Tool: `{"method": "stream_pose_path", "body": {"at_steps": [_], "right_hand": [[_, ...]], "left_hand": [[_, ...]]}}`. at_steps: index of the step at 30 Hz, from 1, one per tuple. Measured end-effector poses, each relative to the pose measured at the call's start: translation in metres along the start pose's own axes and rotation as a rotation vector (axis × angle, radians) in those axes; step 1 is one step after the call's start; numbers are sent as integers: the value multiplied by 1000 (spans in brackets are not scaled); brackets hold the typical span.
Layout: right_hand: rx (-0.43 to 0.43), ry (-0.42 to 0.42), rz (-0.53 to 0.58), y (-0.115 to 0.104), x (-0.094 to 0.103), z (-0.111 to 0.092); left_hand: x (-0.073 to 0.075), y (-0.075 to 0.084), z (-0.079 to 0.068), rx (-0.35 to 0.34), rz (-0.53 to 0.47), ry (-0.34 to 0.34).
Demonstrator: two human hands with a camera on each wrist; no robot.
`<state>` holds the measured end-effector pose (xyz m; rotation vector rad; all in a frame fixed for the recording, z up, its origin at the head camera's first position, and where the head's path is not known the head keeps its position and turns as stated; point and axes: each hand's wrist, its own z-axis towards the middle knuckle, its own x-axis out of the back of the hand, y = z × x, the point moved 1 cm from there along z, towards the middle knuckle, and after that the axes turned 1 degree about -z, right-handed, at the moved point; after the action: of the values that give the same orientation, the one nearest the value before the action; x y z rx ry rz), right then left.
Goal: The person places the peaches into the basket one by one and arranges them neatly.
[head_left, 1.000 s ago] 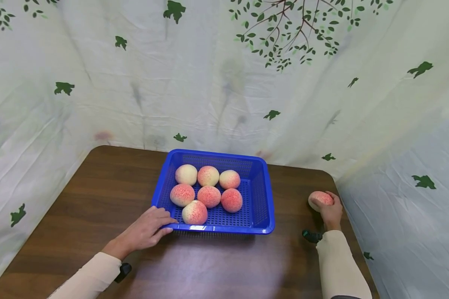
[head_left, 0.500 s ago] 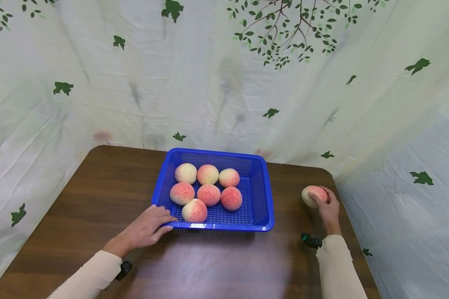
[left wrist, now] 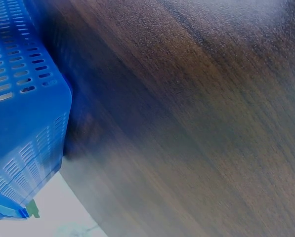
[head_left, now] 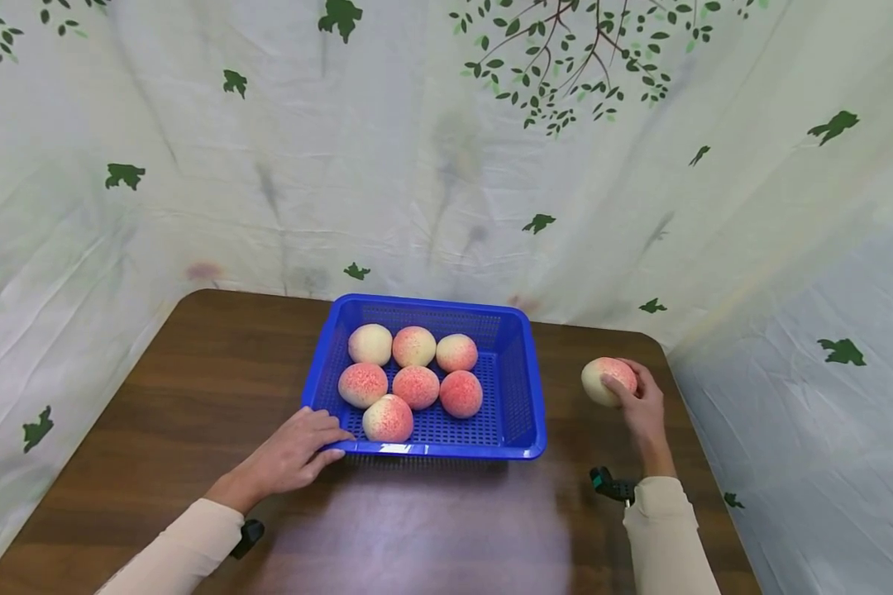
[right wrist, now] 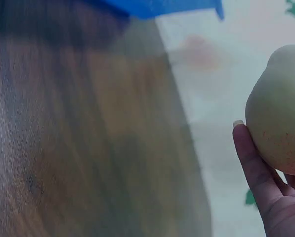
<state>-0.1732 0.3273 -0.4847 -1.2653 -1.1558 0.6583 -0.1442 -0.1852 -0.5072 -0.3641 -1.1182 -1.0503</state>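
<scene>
My right hand [head_left: 646, 413] holds a peach [head_left: 599, 382], cream on its left side and pink on its right, over the right part of the table. In the right wrist view the thumb lies along the peach [right wrist: 280, 108], whose right part is cut off by the frame. My left hand [head_left: 290, 453] grips the front-left corner of a blue plastic basket [head_left: 454, 452], fingers over the rim and thumb at its outer side. Several pink-and-cream peaches [head_left: 416, 387] sit inside, mostly toward the left. The left wrist view shows the basket's slotted wall [left wrist: 23, 123], but no fingers.
The basket stands on a dark wooden table [head_left: 216, 372] near its back edge. A pale curtain [head_left: 417, 165] with printed leaves hangs behind and along both sides. Each wrist wears a small black device, such as the right one [head_left: 612, 485].
The right hand has lifted the peach off the right end of the table and carried it left, toward the basket. The left hand and the basket stay in place.
</scene>
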Motion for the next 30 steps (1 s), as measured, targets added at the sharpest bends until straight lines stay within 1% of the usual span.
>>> {"method": "stream_pose_path", "body": {"at_steps": [5, 10, 17, 22, 26, 30], "right_hand": [[88, -41, -2, -17, -10, -11], [170, -127, 10, -30, -20, -21], [257, -236, 39, -37, -41, -34], [314, -313, 92, -39, -58, -40], [338, -355, 76, -39, -71, -43], [319, -406, 65, -40, -82, -46]], "left_hand": [[0, -1, 1, 9, 5, -5], [1, -1, 0, 10, 5, -8], [1, 1, 0, 14, 3, -9], [1, 1, 0, 8, 5, -3], [1, 1, 0, 19, 2, -19], [1, 0, -1, 35, -6, -35]]}}
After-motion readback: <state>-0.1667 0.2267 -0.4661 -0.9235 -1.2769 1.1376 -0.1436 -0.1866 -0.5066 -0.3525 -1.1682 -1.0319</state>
